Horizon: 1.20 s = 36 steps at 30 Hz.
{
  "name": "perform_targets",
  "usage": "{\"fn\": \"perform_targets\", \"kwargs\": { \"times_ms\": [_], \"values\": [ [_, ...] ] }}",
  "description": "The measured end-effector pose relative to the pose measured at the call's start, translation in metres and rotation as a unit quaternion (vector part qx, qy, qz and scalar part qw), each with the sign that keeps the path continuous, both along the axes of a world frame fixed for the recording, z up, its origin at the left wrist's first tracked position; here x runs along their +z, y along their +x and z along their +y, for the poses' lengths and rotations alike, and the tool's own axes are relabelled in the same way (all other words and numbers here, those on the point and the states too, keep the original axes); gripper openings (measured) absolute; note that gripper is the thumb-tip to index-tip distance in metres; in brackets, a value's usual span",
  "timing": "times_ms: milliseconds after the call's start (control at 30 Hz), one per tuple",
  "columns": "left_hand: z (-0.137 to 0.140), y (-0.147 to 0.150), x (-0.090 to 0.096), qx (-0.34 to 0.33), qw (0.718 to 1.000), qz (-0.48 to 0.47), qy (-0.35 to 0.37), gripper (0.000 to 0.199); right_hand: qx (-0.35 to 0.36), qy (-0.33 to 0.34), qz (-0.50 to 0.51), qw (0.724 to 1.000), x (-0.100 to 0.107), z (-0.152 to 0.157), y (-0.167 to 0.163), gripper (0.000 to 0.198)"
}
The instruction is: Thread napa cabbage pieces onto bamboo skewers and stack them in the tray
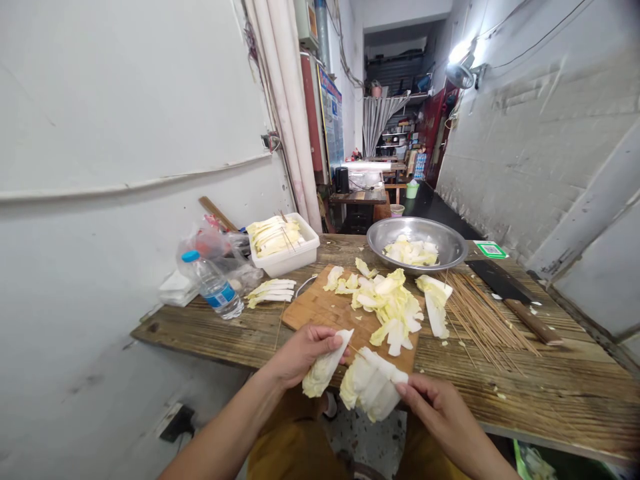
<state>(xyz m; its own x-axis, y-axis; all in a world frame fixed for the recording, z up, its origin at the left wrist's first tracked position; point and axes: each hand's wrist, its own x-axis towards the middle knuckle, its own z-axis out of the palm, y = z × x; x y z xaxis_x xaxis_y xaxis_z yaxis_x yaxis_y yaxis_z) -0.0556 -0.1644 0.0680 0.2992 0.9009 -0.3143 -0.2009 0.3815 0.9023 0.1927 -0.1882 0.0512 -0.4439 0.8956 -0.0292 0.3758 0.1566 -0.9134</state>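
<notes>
My left hand (311,350) is closed on a piece of napa cabbage leaf (327,365), pinched between thumb and fingers. A thin wooden skewer (355,349) spans from this piece to a bunch of cabbage leaves (373,383) threaded on it. At the right end of that bunch, my right hand (430,400) pinches the leaves. Both hands are over the near edge of a wooden cutting board (315,303), where a heap of loose cabbage pieces (390,300) lies. Some fingertips are hidden behind the leaves.
Right of the board lie many bare skewers (483,320), a cleaver (515,300) and a skewered cabbage piece (435,303). Behind stands a steel bowl (453,250) with cabbage. Leftward are a white tub (295,259) of skewered cabbage, more skewered cabbage (271,292) and a water bottle (215,287).
</notes>
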Motion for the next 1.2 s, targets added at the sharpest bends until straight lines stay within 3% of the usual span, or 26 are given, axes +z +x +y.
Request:
{"fn": "perform_targets", "kwargs": {
  "times_ms": [333,1200],
  "values": [
    [0.0016,-0.0003,-0.0021,-0.008,0.999,-0.043,-0.008,0.026,0.01,-0.015,0.02,1.0,-0.0008,-0.0016,0.0022,0.041],
    [0.0012,0.0023,-0.0015,-0.013,0.999,-0.046,-0.01,0.025,0.008,-0.017,0.034,0.999,0.0005,-0.0037,0.005,0.038]
  ]
}}
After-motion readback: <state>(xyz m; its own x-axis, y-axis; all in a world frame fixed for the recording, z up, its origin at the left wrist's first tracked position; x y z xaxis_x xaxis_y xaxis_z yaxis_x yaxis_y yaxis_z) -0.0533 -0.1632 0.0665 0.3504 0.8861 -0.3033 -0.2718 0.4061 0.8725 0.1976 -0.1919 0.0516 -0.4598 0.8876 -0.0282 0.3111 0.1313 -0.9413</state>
